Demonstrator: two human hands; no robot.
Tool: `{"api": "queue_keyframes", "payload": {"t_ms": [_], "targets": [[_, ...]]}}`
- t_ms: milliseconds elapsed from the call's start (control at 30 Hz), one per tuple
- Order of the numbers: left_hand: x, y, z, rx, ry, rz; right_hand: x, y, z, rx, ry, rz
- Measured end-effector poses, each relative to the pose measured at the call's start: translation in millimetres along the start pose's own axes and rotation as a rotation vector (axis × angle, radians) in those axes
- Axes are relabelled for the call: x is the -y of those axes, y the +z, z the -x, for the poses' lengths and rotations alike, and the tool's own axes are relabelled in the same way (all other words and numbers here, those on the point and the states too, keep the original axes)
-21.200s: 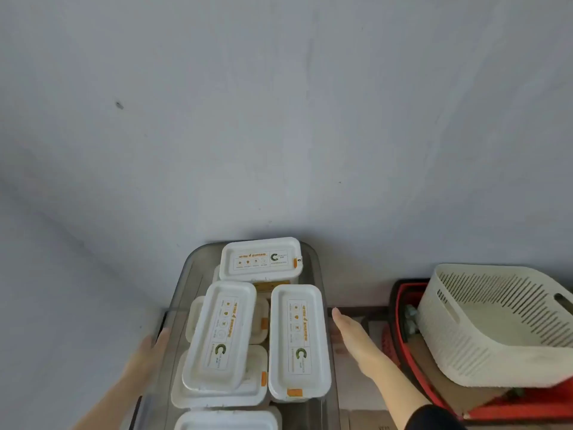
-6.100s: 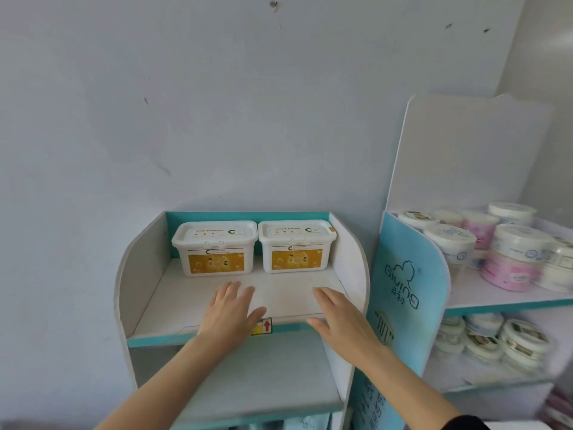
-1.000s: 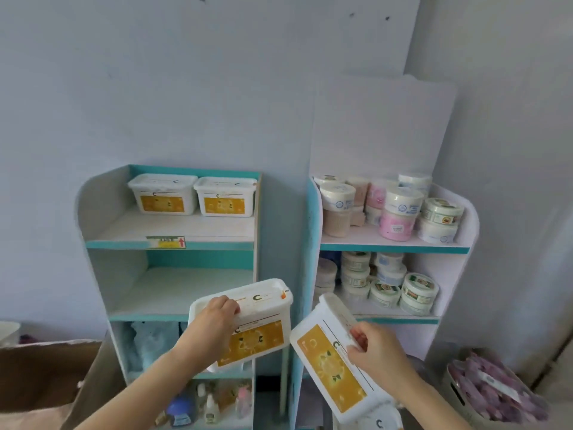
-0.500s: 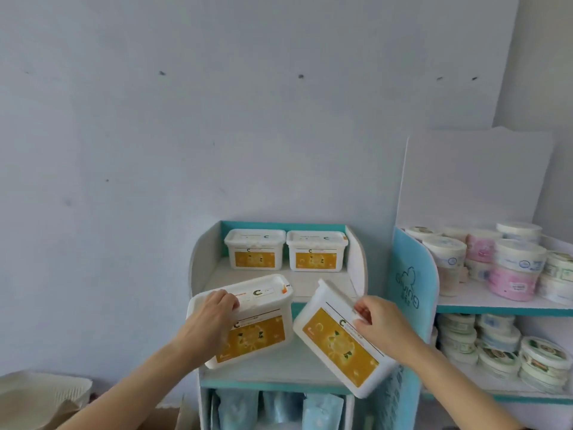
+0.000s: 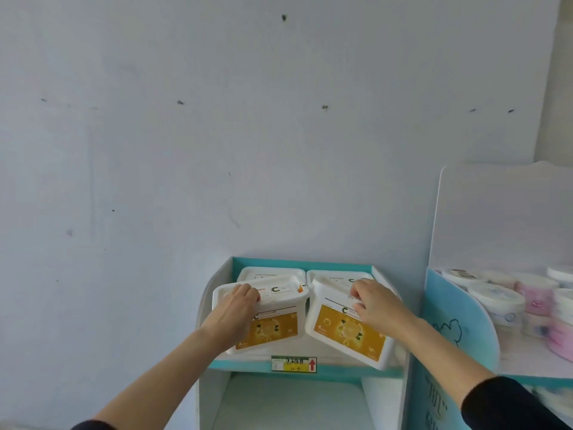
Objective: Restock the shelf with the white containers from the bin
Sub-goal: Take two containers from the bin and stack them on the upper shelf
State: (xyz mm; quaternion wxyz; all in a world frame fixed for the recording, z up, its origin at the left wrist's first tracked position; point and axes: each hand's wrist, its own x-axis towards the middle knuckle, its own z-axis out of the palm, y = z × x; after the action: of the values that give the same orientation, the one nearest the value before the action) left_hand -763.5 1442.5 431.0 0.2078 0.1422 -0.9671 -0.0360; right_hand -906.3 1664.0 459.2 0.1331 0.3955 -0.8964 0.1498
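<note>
We are holding two white containers over the top shelf [image 5: 338,357].

Our left hand [image 5: 233,310] is gripping the left container [image 5: 270,321] by its lid edge, fingers curled over the top. Our right hand [image 5: 375,305] is clutching the right container [image 5: 344,328], tilted, the same way. Just beyond our fingertips, two shelved containers [image 5: 270,272] are sitting at the back.

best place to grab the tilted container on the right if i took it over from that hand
Grip the right container by its overhanging lid rim, coming from above and in front as the right hand does. Its lower right corner hangs past the top shelf edge, so a second hold under that corner would probably steady it.
</note>
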Motion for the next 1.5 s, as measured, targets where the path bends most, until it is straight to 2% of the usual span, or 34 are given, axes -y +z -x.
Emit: {"api": "queue_keyframes", "payload": {"t_ms": [300,400,567,700,1067,1333,1500], "targets": [[27,46,-39,0.082,0.068,-0.079,-25,45,-33,0.068,-0.061,0.128],[36,50,-37,0.05,0.064,-0.084,-32,56,-28,0.03,-0.096,0.12],[25,57,-35,0.083,-0.039,0.104,-30,72,-17,-0.073,-0.042,0.014],[28,61,-38,0.056,-0.072,0.154,-28,77,-19,-0.102,-0.051,-0.012],[33,52,-48,0.158,-0.039,0.142,-25,77,-25,-0.088,-0.041,-0.012],[10,54,-29,0.089,-0.011,0.016,-21,76,-8,-0.121,-0.009,0.006],[-13,54,3,0.087,0.04,0.056,-22,90,31,-0.195,0.002,-0.028]]}}
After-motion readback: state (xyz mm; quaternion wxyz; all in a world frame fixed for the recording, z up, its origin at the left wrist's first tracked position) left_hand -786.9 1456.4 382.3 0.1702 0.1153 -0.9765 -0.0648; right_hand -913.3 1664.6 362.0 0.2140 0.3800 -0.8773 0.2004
